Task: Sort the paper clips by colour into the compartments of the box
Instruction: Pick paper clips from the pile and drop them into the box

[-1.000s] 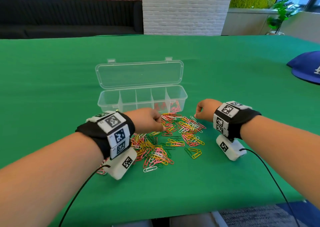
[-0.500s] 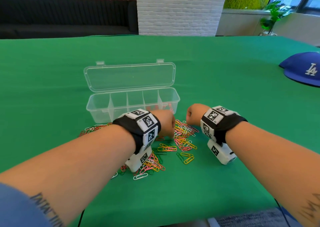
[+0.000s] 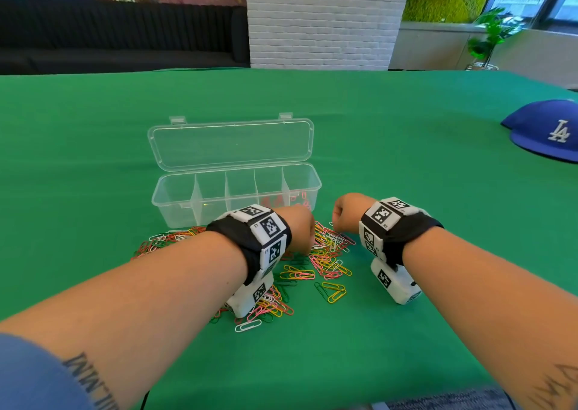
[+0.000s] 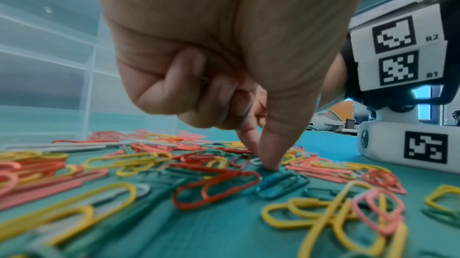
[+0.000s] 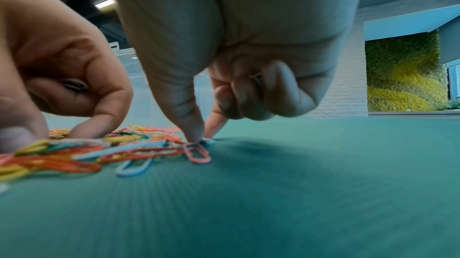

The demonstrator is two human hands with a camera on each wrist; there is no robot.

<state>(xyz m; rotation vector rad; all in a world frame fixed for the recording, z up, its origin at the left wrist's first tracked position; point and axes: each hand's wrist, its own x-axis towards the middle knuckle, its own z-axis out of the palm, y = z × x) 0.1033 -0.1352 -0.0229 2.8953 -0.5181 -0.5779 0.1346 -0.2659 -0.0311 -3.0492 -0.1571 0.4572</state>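
Observation:
A clear box (image 3: 175,211) with several compartments stands open on the green table; red clips (image 3: 275,202) show in its right-hand compartments. A pile of mixed-colour paper clips (image 3: 325,261) lies in front of it. My left hand (image 3: 305,237) is down on the pile, thumb and forefinger tips (image 4: 271,164) touching beside a green clip (image 4: 281,182), while its curled fingers hold white clips (image 5: 74,85). My right hand (image 3: 336,222) pinches a white clip (image 5: 208,141) at the pile's right edge, next to a pink clip (image 5: 198,153). Another clip (image 5: 257,79) sits in its curled fingers.
The box lid (image 3: 231,144) lies back flat behind the compartments. A blue cap (image 3: 544,131) rests at the far right of the table. Green cloth (image 3: 406,347) stretches around the pile toward the near edge.
My left hand has moved right across the pile, closer to the right hand and the box's right end. The right hand has stayed low at the pile's edge.

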